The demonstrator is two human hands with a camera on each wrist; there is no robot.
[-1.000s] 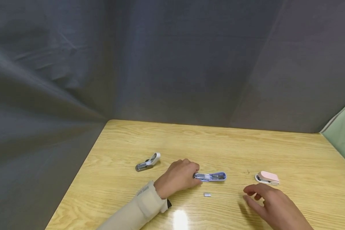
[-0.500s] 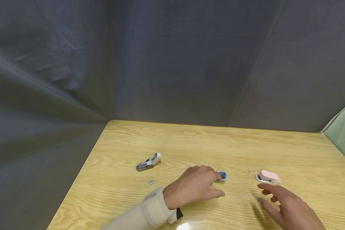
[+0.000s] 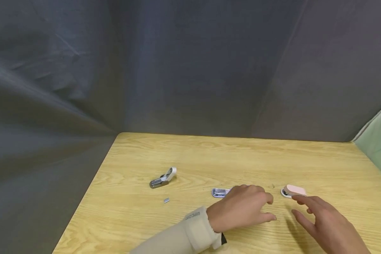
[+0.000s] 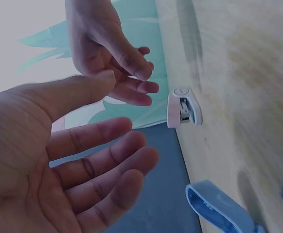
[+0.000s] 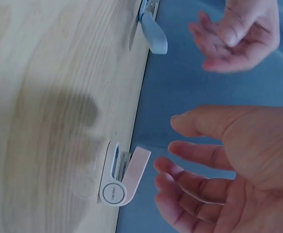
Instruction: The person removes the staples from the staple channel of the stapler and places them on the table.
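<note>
My left hand (image 3: 244,206) is held over the table with relaxed fingers and nothing in them. Behind it, partly hidden in the head view, lies a blue stapler (image 3: 220,192) with its top swung up; its raised blue arm (image 4: 217,204) shows in the left wrist view. A pink and white stapler (image 3: 295,190) stands to the right, its pink top tilted up a little. Just in front of that stapler is my right hand (image 3: 328,224), fingers loosely bent, thumb apart, holding nothing. In the right wrist view a gap separates its fingertips from the pink top (image 5: 137,170).
Farther left, a white and grey stapler (image 3: 163,178) lies with its top folded back. A small silvery piece (image 3: 166,200), like a strip of staples, lies in front of it. Dark cloth (image 3: 197,70) hangs behind the wooden table (image 3: 133,151) and down its left side.
My left hand has let go of the blue stapler and moved right. The small silvery piece now lies farther left than a second ago. My right hand has shifted right, towards the pink stapler.
</note>
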